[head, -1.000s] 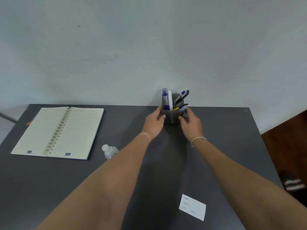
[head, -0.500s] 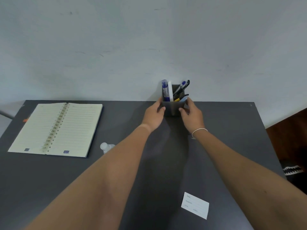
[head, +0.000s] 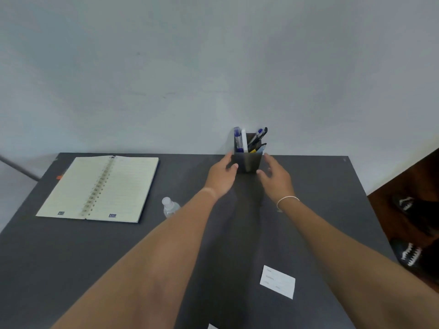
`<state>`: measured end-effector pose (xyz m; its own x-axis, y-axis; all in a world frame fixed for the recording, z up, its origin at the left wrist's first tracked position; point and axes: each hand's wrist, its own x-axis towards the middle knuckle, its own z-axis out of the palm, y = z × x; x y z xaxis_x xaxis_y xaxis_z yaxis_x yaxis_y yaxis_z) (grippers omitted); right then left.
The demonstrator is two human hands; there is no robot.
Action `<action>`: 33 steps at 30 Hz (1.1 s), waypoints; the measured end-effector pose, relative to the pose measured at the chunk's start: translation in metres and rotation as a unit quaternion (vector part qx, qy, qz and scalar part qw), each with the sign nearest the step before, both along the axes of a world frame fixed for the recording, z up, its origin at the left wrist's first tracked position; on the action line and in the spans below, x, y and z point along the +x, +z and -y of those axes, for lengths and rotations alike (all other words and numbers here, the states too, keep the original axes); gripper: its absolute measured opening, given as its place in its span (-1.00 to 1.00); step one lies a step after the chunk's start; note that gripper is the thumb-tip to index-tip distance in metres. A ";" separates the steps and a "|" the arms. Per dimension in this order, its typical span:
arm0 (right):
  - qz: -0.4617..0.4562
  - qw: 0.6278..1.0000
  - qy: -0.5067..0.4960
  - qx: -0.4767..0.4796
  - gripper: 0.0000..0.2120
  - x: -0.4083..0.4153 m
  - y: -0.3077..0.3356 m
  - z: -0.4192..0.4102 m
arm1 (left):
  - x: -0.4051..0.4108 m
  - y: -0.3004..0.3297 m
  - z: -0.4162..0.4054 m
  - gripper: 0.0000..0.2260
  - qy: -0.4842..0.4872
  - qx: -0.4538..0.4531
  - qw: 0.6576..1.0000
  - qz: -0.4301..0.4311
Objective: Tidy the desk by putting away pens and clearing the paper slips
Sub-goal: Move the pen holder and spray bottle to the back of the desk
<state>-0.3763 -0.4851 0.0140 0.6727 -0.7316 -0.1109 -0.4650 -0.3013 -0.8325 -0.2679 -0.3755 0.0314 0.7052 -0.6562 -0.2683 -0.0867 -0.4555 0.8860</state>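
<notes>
A dark square pen holder [head: 247, 162] stands at the desk's far edge against the wall, with several pens [head: 240, 141] upright in it. My left hand [head: 221, 176] cups its left side, thumb on the front face. My right hand [head: 275, 179] is at its right side with fingers spread, just off the wall of the holder. A white paper slip [head: 278, 281] lies on the near right of the desk, beside my right forearm. The corner of another slip [head: 212, 326] shows at the bottom edge.
An open spiral notebook [head: 99, 188] lies at the far left of the dark desk [head: 71, 269]. A small clear bottle [head: 169, 207] stands beside my left forearm. Off the desk's right edge, dark slippers [head: 408, 252] sit on the brown floor.
The pen holder has slid to the desk's back edge between my hands. My right hand's fingers have spread and come off it. The view has tilted slightly.
</notes>
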 end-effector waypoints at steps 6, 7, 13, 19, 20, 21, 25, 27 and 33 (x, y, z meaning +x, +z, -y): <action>-0.015 1.000 0.013 0.001 -0.49 -0.023 0.005 -0.043 | -0.032 0.009 -0.050 -0.54 -0.009 -0.008 1.000 -0.006; -0.017 1.000 0.014 0.004 -0.49 -0.025 0.005 -0.051 | -0.037 0.007 -0.060 -0.54 -0.014 -0.004 1.000 -0.004; -0.022 0.999 0.034 0.036 -0.51 -0.033 0.000 -0.100 | -0.058 -0.008 -0.121 -0.54 -0.013 0.037 0.999 -0.003; -0.014 0.995 0.069 0.073 -0.50 -0.014 -0.001 -0.148 | -0.060 -0.023 -0.187 -0.59 0.001 0.087 0.996 0.019; -0.014 0.994 0.077 0.076 -0.49 -0.010 -0.001 -0.155 | -0.058 -0.024 -0.197 -0.60 0.004 0.091 0.995 0.030; -0.013 0.993 0.086 0.080 -0.47 -0.005 0.000 -0.162 | -0.055 -0.025 -0.206 -0.61 0.003 0.100 0.994 0.045; -0.007 0.989 0.112 0.098 -0.40 0.013 0.001 -0.183 | -0.042 -0.027 -0.236 -0.62 -0.018 0.144 0.983 0.109; -0.009 0.988 0.123 0.096 -0.38 0.022 0.001 -0.191 | -0.034 -0.028 -0.247 -0.63 -0.029 0.161 0.977 0.137; 0.009 0.991 0.109 0.079 -0.65 0.042 0.003 -0.203 | -0.016 -0.031 -0.260 -0.61 -0.058 0.194 0.964 0.176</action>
<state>-0.3346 -0.2819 0.0166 0.8154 -0.5439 -0.1984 -0.3874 -0.2579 -0.8851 -0.2839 -0.1150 0.0009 0.7256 -0.6342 -0.2669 -0.4200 -0.7155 0.5583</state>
